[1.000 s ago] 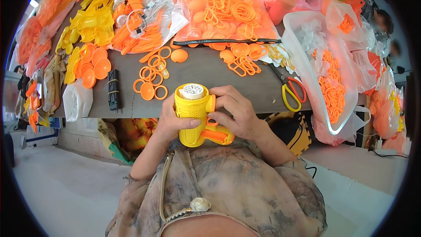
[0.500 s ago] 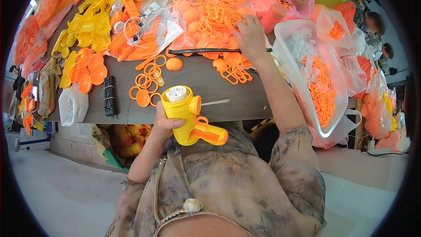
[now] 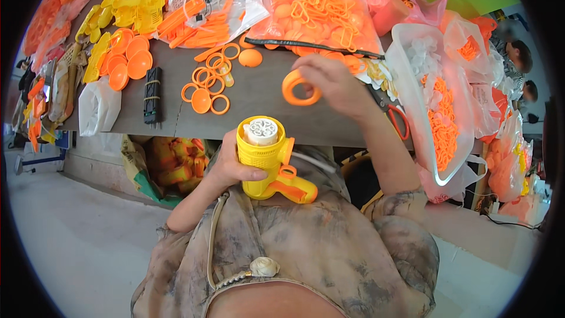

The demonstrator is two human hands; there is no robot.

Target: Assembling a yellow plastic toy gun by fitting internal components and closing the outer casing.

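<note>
My left hand [image 3: 228, 164] is wrapped round a yellow toy gun body [image 3: 254, 188], held upright in front of my chest. A round white patterned insert [image 3: 261, 131] sits in its open top. The orange-sided handle [image 3: 299, 191] points right, and a pale tube [image 3: 315, 162] sticks out from the side. Over the table, my right hand [image 3: 338, 85] pinches a thick orange ring [image 3: 288, 90] by its right side, to the right of and farther than the gun. Thinner orange rings [image 3: 220, 105] and orange cups [image 3: 200, 101] lie on the tabletop to the left.
A bag of orange parts [image 3: 329, 12] lies at the back. A white bin [image 3: 406, 106] with orange links stands right, beside red-handled scissors [image 3: 400, 122]. A black bundle [image 3: 152, 97] and yellow shells [image 3: 138, 6] are left. Below the table edge [image 3: 200, 134] sits an open sack [image 3: 141, 165].
My right hand has come back from the bag of orange parts toward me, now with the thick orange ring in it. The gun has shifted slightly right in my left hand.
</note>
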